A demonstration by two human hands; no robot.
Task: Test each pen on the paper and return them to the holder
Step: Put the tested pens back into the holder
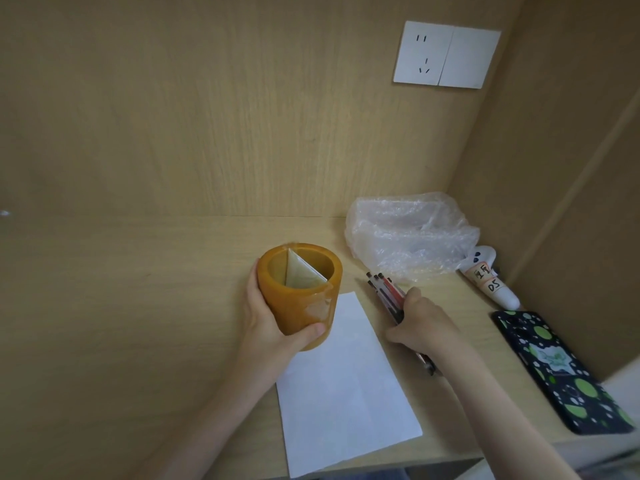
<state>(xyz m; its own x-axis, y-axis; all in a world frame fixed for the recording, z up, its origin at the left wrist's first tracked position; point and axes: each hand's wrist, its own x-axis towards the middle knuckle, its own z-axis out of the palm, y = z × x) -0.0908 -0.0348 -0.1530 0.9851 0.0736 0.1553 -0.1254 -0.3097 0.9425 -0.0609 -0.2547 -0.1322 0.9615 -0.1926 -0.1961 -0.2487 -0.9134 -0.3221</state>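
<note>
An amber, round pen holder (300, 296) with a pale divider inside stands at the top left corner of a white sheet of paper (346, 382). My left hand (266, 320) grips the holder from its left side, thumb across the front. No pens show inside it. A bundle of several pens (388, 292) lies on the desk to the right of the paper, tops pointing away from me. My right hand (422, 320) grips this bundle near its middle; the pens' lower ends stick out below my wrist.
Crumpled clear bubble wrap (412, 233) sits behind the pens. A white labelled tube-like object (491, 282) and a dark phone with green spots (561, 372) lie at the right. The desk (121, 323) is boxed in by wooden walls, with a white socket (446, 55) above.
</note>
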